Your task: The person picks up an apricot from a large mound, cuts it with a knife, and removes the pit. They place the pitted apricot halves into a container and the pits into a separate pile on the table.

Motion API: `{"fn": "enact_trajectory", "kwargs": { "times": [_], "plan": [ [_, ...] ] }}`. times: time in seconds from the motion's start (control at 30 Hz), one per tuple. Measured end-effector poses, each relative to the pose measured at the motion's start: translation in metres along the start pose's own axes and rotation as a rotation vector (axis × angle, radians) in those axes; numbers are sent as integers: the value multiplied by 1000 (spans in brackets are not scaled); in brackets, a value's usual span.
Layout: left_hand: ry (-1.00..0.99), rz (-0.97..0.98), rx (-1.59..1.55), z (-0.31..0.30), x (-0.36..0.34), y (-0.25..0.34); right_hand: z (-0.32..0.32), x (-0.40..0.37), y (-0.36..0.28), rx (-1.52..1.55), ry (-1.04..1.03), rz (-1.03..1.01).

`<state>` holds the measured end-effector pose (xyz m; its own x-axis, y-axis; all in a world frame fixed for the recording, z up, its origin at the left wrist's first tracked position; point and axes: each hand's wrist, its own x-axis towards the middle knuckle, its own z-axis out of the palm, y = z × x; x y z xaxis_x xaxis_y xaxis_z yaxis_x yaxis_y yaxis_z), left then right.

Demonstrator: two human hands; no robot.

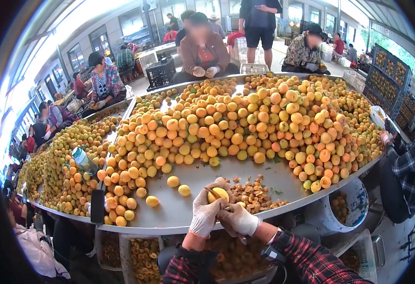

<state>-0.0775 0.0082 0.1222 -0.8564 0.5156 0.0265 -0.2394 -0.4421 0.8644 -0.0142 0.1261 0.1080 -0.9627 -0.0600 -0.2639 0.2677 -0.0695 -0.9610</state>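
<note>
My left hand (204, 212), in a stained white work glove, is closed around a yellow-orange apricot (218, 194) just above the table's near edge. My right hand (239, 219), gloved too, is closed against the left one, close under the apricot. A thin dark strip crosses the fruit, and something small and dark sticks out below my right hand; I cannot make out what it holds. Behind my hands lies a heap of brown apricot pits (256, 195) on the metal table (202, 178). A few loose apricots (184, 190) rest left of my hands.
A large apricot pile (236, 125) covers the table's far side. A black phone-like object (97, 206) stands at the near left edge. Below are a crate of halved apricots (144, 259) and a white bucket (345, 208). Several people sit around the table.
</note>
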Motion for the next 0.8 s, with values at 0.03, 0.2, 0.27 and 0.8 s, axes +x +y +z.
{"fn": "enact_trajectory", "kwargs": {
  "times": [0.03,0.2,0.27,0.8],
  "plan": [
    [-4,31,12,-2,-1,-2,2,0,-2,5,5,-33],
    [179,223,-127,-22,14,-2,-17,-5,-13,8,-25,40],
    [268,321,-31,-34,19,2,-31,-3,-5,80,105,-44],
    [-91,144,435,-10,-3,-10,-50,-2,0,562,-65,-17]
  ]
}}
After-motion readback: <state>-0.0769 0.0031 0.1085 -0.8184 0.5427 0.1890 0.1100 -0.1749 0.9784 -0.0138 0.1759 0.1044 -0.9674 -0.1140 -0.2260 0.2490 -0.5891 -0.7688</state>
